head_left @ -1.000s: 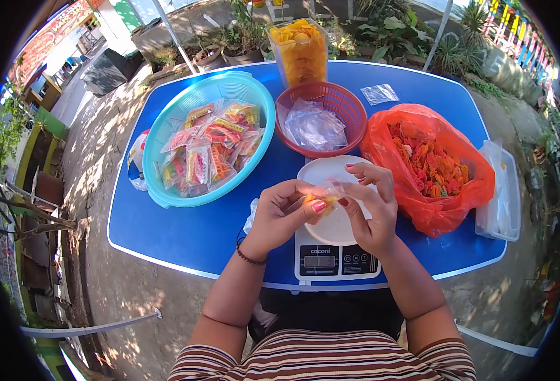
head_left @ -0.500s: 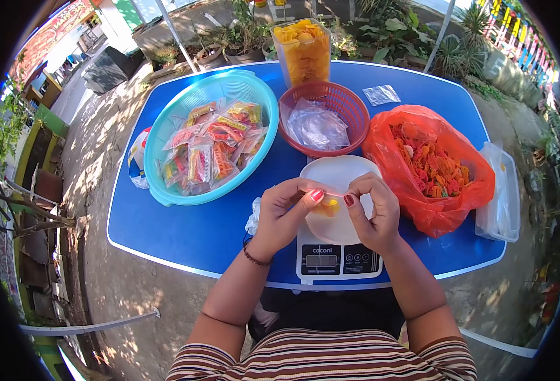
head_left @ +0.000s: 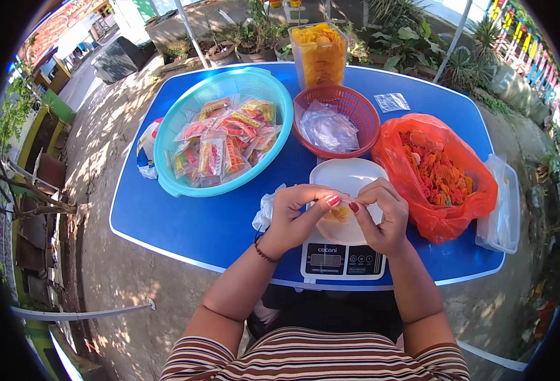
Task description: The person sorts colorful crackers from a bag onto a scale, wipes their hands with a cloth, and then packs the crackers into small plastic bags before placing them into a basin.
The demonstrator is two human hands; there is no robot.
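Note:
Both hands pinch the top edge of a small clear plastic bag (head_left: 338, 214) that has something yellow inside. My left hand (head_left: 299, 219) grips its left end between thumb and finger. At its right end, my right hand (head_left: 383, 218) is closed in the same kind of pinch, the two thumbs close together. Beneath the hands a white plate (head_left: 350, 174) rests on a kitchen scale (head_left: 343, 260). Behind the plate, a red basket (head_left: 367, 117) holds clear empty-looking bags (head_left: 328, 127).
On the blue table (head_left: 184, 235), a turquoise basket (head_left: 286, 114) of filled packets stands left. A red plastic bag (head_left: 397, 152) of orange-red pieces and a clear box (head_left: 505, 209) stand right. Behind is a tub of yellow chips (head_left: 320, 57). Crumpled plastic (head_left: 265, 211) lies beside my left hand.
The view has shifted, so the table items appear slightly further right. My thumbs are closer together along the top of the small bag, which both hands still hold.

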